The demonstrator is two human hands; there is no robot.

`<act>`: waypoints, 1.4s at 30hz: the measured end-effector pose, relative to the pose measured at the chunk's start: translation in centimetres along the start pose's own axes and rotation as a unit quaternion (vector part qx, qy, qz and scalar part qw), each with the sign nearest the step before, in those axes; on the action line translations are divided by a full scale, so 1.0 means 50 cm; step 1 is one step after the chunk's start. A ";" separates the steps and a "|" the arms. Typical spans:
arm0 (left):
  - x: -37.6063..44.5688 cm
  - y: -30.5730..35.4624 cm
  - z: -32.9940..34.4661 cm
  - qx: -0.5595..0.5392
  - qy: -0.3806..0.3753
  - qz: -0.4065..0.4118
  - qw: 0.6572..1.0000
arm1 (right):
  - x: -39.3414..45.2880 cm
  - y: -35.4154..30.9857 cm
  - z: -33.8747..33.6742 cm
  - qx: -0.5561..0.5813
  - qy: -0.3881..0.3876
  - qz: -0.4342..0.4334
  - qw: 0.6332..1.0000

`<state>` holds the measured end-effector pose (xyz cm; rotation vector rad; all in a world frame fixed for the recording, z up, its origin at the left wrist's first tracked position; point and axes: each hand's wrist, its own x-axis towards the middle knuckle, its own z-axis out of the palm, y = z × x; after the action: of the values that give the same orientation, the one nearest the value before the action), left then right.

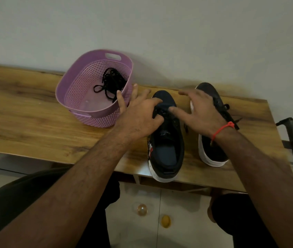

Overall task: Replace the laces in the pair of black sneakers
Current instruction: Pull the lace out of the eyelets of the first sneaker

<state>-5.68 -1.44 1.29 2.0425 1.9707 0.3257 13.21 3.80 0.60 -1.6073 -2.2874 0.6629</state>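
Both hands spread open, gripping nothing: left hand (138, 111) over laced near-left black white-soled sneaker (166, 140), right hand (202, 110) over far-right black sneaker (213, 149); black spare laces (112, 83) staged left in pink perforated plastic basket (74, 90)

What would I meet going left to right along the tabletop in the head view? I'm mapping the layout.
Pink perforated plastic basket holding black laces → left hand → nearer black white-soled sneaker → right hand → farther black white-soled sneaker.

A wooden table (26, 104) stands against a plain pale wall (142, 24).
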 end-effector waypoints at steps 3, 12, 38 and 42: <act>-0.005 0.015 0.017 0.001 0.041 0.021 0.999 | -0.010 -0.010 0.004 -0.032 -0.058 -0.014 0.998; 0.003 0.000 0.006 0.010 0.005 -0.003 1.000 | -0.021 -0.007 -0.032 -0.069 -0.065 -0.004 0.995; 0.007 -0.010 -0.005 -0.133 0.209 0.013 0.969 | -0.032 -0.008 -0.014 -0.022 -0.061 -0.034 0.997; -0.002 0.028 0.033 -0.061 0.092 0.060 0.992 | -0.033 -0.011 -0.011 -0.017 -0.055 -0.035 0.998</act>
<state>-3.78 -1.67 0.24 2.1239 1.8792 0.6663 13.62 2.25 1.43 -1.5345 -2.4336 0.7163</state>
